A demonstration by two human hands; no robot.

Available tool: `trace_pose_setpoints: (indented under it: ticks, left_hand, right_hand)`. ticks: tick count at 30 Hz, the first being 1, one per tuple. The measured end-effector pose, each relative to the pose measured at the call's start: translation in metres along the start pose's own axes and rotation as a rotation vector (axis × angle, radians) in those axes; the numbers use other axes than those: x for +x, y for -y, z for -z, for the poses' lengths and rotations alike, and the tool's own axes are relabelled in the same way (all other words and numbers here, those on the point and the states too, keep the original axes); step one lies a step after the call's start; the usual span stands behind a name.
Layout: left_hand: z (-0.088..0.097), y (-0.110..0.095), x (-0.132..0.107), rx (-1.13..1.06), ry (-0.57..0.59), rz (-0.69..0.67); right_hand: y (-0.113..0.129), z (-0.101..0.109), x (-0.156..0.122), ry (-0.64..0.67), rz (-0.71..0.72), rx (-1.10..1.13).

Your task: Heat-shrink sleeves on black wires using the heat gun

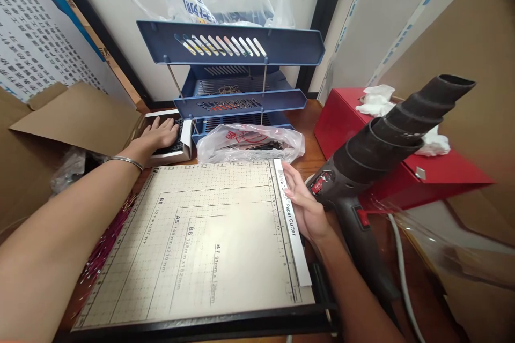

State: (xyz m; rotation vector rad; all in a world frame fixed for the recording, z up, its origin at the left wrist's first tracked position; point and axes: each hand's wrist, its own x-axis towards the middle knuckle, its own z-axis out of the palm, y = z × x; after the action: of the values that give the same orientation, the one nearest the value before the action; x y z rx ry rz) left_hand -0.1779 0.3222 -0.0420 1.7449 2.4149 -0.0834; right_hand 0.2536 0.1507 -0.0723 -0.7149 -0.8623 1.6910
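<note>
My left hand (pixel 159 133) lies palm down with its fingers spread, on thin black strips (pixel 174 146) in an open white box (pixel 186 136). A metal bangle (pixel 127 161) is on that wrist. Below it lies a cream paper cutter (pixel 237 246) with a printed grid and size marks; no paper shows on it. My right hand (pixel 303 206) grips the cutter's right side, its curled fingers against the white strip (pixel 293 225) lettered "Paper Cutter". Its palm side faces the strip, and part of the cutter's edge is hidden behind it.
Behind the cutter stand a blue tiered tray (pixel 237 102) and a plastic bag (pixel 249 144) with dark strips. A black blower (pixel 378 155) stands at the right, before a red box (pixel 346 118). Shiny magenta strands (pixel 107 241) lie left, near an open carton (pixel 76 118).
</note>
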Motion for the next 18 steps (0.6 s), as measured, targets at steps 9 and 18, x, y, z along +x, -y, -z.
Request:
trace_pose_setpoints:
  ticks: [9,18]
  left_hand:
    - [0.005,-0.005,-0.003,0.002,0.048,-0.014]
    - [0.043,-0.038,-0.107,-0.055,-0.569,-0.118]
  right_hand:
    - [0.001,0.001,-0.001,0.004,-0.003,-0.006]
    - [0.001,-0.001,-0.001,0.002,0.001,0.019]
